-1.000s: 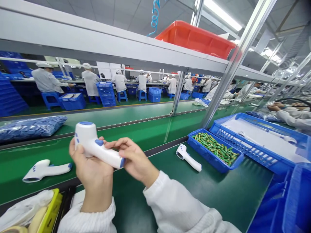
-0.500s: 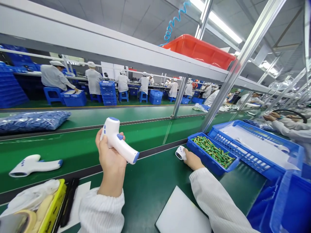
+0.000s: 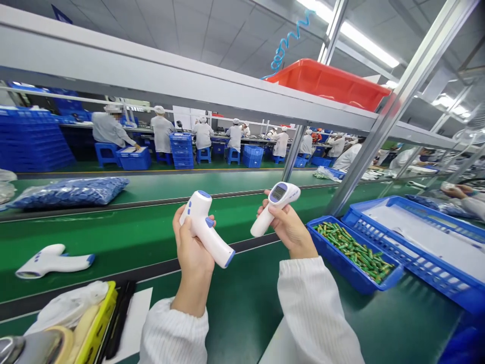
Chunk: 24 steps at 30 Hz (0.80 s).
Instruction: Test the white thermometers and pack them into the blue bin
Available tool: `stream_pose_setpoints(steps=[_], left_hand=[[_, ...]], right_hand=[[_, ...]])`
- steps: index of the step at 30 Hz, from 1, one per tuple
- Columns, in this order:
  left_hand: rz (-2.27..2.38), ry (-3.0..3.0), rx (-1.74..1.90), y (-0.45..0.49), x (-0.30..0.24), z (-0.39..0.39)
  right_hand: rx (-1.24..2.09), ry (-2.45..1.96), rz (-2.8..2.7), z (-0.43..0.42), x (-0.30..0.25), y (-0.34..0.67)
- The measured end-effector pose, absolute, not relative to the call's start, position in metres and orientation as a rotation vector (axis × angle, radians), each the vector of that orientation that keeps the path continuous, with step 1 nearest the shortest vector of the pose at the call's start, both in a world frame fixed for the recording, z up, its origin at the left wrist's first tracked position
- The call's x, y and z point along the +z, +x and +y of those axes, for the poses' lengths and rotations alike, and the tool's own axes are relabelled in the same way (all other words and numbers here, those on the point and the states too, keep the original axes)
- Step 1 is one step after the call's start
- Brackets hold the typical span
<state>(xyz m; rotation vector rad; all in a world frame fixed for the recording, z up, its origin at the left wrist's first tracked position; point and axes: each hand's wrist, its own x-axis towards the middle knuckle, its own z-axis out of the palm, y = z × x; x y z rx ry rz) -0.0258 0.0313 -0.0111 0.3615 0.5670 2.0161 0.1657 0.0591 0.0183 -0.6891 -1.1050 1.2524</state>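
Observation:
My left hand (image 3: 195, 258) is closed around a white infrared thermometer (image 3: 206, 227) with blue buttons and a blue trigger; its handle points down to the right. In my right hand (image 3: 290, 227) is a second white thermometer (image 3: 263, 221), held by the handle, its grey display (image 3: 279, 192) turned toward me. Both are raised above the bench and apart from each other. A third thermometer (image 3: 56, 260) lies on the green conveyor belt (image 3: 125, 240) at the left.
At right stands a blue bin (image 3: 364, 283) of green batteries, beside a blue crate (image 3: 428, 268). A yellow tray (image 3: 100, 323) with tape is at lower left. A bag of blue parts (image 3: 76, 192) lies behind the belt. Overhead, a shelf (image 3: 189, 83) carries a red bin (image 3: 329, 83).
My right hand has lifted its thermometer from beside the battery bin, up and left, and its display now faces me. The left hand still grips its thermometer; the view has shifted slightly.

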Motion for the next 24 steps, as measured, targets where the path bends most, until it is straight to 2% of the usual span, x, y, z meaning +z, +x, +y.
stream_pose_setpoints(steps=[3,7,12,16,20,24], left_hand=[[0.595,0.362,2.001,-0.023,-0.012,0.033],[0.623,0.437,2.005,-0.018,-0.017,0.035],[0.725,0.522,1.878,-0.018,-0.024,0.04],[0.975,0.897,1.651,-0.02,-0.026,0.04],[1.403,1.467,1.683,-0.019,-0.03,0.04],[1.576,1.407,1.496,-0.028,-0.054,0.056]], right_hand=[[1.279,-0.546,-1.054,0.057,0.011,0.147],[1.32,-0.562,-0.954,0.063,0.002,0.142],[1.15,-0.647,-0.925,0.072,-0.005,0.144],[1.05,-0.731,-0.976,0.076,-0.008,0.142],[0.95,-0.771,-1.013,0.081,-0.011,0.142],[0.942,-0.774,-1.044,0.083,-0.012,0.145]])
